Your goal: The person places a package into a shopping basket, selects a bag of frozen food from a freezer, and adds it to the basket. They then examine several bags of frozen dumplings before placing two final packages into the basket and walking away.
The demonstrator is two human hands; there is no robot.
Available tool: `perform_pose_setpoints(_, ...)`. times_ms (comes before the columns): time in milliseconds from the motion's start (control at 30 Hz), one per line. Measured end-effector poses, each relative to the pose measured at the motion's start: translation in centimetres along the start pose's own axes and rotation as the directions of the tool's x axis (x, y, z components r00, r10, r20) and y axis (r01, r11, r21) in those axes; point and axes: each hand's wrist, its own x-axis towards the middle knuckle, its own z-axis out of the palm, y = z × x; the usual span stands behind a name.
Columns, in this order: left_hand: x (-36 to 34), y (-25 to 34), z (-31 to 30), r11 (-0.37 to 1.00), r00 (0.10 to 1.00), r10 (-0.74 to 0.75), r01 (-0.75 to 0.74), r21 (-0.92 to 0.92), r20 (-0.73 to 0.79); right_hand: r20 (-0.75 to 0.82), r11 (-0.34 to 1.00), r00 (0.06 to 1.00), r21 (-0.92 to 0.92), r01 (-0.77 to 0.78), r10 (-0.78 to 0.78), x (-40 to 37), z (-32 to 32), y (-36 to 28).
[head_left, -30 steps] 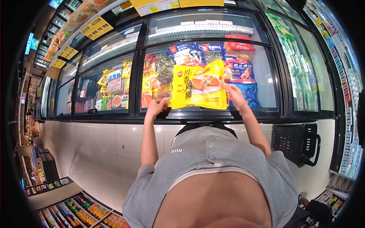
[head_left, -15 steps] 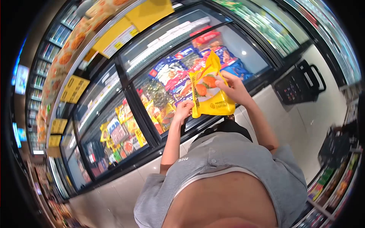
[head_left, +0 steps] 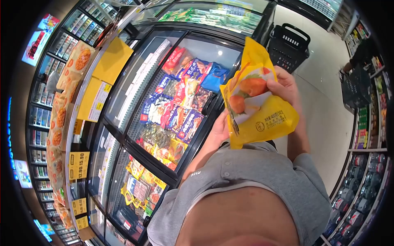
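A yellow bag with pictures of orange-red food pieces is held up in front of my body, to the right of the freezer. My right hand grips its right edge, thumb on the front face. At the bag's left side my left hand is closed on the edge, its fingers partly hidden behind the bag. Below and to the left is a glass-topped freezer holding red, blue and yellow packages.
A black basket stands on the floor beyond the bag. At the far right another dark basket is near a person in dark clothing. Shelves of bottles line the right; yellow price signs hang at left.
The view has turned to the right, away from the freezer. The yellow bag is nearer and more to the right, still in both hands.
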Motion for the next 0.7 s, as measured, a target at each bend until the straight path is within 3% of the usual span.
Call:
perform_pose_setpoints(100,-0.5,1.2,2.0,0.999,1.000,0.023,-0.023,-0.023,-0.012,-0.049,0.999,0.999,-0.047,0.001,-0.004,-2.0,-2.3,-1.9)
perform_pose_setpoints(167,0.0,1.7,1.2,0.992,0.985,0.121,-0.114,0.060,-0.121,-0.016,0.988,0.999,-0.151,-0.038,0.036,-3.1,-4.3,-2.8)
perform_pose_setpoints(233,1.0,2.4,2.6,0.906,0.967,0.225,-0.164,0.391,-0.118,-0.049,0.956,0.998,-0.290,-0.048,0.035,-4.0,-6.2,-3.1)
perform_pose_setpoints(267,1.5,2.2,2.8,0.883,0.956,0.263,-0.186,0.430,-0.128,-0.066,0.932,0.997,-0.358,-0.053,0.031,-4.5,-7.2,-3.3)
perform_pose_setpoints(467,6.3,-0.7,7.2,0.753,0.907,0.397,-0.236,0.614,-0.138,-0.202,0.955,0.975,-0.295,0.032,-0.095,-7.1,-13.5,-5.1)
perform_pose_setpoints(567,9.7,-2.7,9.1,0.734,0.909,0.400,-0.241,0.635,-0.118,-0.254,0.942,0.966,-0.333,-0.035,-0.053,-9.4,-17.9,-6.3)
perform_pose_setpoints(700,14.3,-5.9,11.1,0.760,0.937,0.291,-0.104,0.641,-0.193,-0.339,0.949,0.937,-0.313,-0.027,-0.085,-12.3,-22.0,-7.9)
